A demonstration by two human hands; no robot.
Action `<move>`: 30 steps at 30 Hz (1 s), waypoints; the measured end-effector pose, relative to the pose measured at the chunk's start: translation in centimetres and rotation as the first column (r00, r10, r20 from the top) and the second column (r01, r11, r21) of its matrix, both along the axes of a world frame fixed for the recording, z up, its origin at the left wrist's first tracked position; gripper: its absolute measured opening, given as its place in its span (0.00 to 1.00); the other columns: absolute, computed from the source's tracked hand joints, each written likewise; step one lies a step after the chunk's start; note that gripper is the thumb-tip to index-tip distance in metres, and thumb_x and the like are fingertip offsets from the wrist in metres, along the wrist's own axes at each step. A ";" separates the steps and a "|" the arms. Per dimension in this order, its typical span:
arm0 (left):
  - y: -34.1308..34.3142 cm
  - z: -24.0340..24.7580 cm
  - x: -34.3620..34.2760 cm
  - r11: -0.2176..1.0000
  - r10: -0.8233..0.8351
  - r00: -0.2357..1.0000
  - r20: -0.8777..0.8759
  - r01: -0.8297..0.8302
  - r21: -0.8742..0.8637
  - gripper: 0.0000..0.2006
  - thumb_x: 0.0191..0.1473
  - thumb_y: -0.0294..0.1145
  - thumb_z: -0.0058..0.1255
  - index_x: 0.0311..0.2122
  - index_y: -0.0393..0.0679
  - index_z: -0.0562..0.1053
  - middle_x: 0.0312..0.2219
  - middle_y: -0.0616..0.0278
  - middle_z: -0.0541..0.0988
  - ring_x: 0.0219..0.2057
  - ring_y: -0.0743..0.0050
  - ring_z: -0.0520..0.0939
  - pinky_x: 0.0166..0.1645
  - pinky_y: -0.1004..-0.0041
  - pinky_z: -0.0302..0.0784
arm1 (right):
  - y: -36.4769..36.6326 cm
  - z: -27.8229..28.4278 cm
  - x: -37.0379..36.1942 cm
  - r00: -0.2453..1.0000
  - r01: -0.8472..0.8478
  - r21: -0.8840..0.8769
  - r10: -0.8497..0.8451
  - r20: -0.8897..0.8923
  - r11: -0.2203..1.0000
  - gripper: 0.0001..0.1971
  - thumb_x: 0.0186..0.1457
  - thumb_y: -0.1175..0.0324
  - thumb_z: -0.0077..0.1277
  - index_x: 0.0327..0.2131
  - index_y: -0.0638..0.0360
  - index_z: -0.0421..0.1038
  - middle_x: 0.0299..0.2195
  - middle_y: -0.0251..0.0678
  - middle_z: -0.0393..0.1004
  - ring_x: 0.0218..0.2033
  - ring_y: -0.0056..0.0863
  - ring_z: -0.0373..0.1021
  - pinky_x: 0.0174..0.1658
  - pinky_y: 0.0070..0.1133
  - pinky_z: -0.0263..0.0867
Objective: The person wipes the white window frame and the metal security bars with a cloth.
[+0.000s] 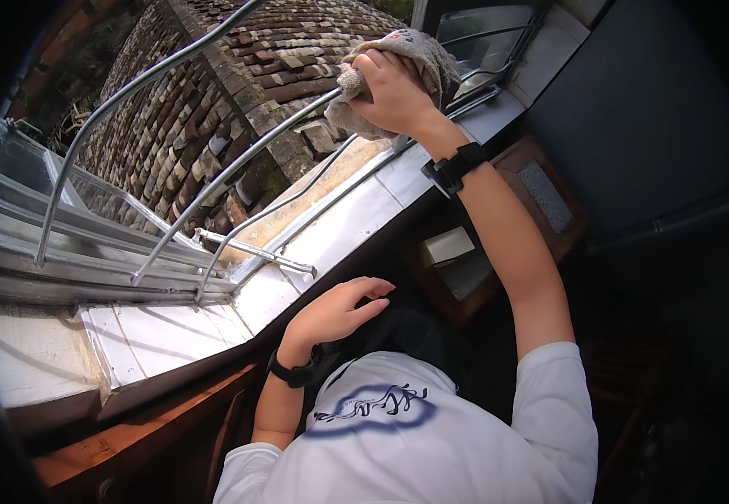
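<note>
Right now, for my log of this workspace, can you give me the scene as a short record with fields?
Right hand: closed on a crumpled beige cloth, at a curved silver metal bar
Left hand: nothing visible in it, fingers loosely curled
Nearest to left hand: glossy white tiled sill
Beyond the bars: brown clay-tiled roof

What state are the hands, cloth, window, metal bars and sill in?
Right hand: closed on the cloth.
Left hand: empty, fingers loosely curled.
Cloth: bunched up.
Window: open.
Metal bars: curved, spanning the opening.
Sill: tiled, sunlit, slightly marked.
</note>
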State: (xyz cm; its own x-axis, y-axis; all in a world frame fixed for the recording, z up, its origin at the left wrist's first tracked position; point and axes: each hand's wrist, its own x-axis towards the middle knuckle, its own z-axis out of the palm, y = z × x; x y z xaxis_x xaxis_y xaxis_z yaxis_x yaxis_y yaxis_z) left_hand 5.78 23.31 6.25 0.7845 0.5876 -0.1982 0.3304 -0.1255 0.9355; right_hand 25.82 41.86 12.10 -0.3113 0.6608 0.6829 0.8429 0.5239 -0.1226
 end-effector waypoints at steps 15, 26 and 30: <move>3.7 -39.0 29.3 0.808 0.113 0.961 -0.251 -0.236 -0.540 0.18 0.43 0.31 0.38 0.41 0.38 0.70 0.39 0.52 0.73 0.40 0.53 0.72 0.41 0.66 0.66 | 0.0 0.7 1.8 0.994 -0.096 -0.125 0.101 0.035 0.987 0.23 0.36 0.65 0.56 0.39 0.56 0.61 0.39 0.36 0.60 0.45 0.38 0.55 0.49 0.30 0.47; 4.2 -33.2 23.8 0.898 0.252 0.941 -0.226 -0.315 -0.306 0.16 0.40 0.29 0.39 0.34 0.31 0.72 0.34 0.40 0.74 0.37 0.46 0.74 0.40 0.65 0.70 | 0.4 0.2 1.7 0.988 -0.143 -0.057 0.146 0.048 0.988 0.23 0.37 0.64 0.56 0.39 0.59 0.61 0.39 0.37 0.61 0.43 0.38 0.56 0.47 0.29 0.49; 4.5 -26.3 16.4 0.847 0.421 0.897 -0.135 -0.442 -0.295 0.14 0.45 0.28 0.41 0.38 0.34 0.71 0.32 0.49 0.75 0.36 0.61 0.76 0.41 0.70 0.70 | 0.1 0.6 0.4 0.991 -0.133 -0.093 0.136 0.020 0.987 0.21 0.38 0.65 0.55 0.38 0.59 0.62 0.37 0.36 0.62 0.42 0.36 0.57 0.47 0.28 0.49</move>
State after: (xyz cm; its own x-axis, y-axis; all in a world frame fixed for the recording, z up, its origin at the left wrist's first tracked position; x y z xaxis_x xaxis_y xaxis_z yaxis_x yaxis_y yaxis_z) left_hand 22.20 27.85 -20.00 0.4455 0.7641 -0.4666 0.3426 0.3360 0.8773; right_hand 26.25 42.00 12.70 -0.4189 0.6705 0.6124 0.7690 0.6205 -0.1534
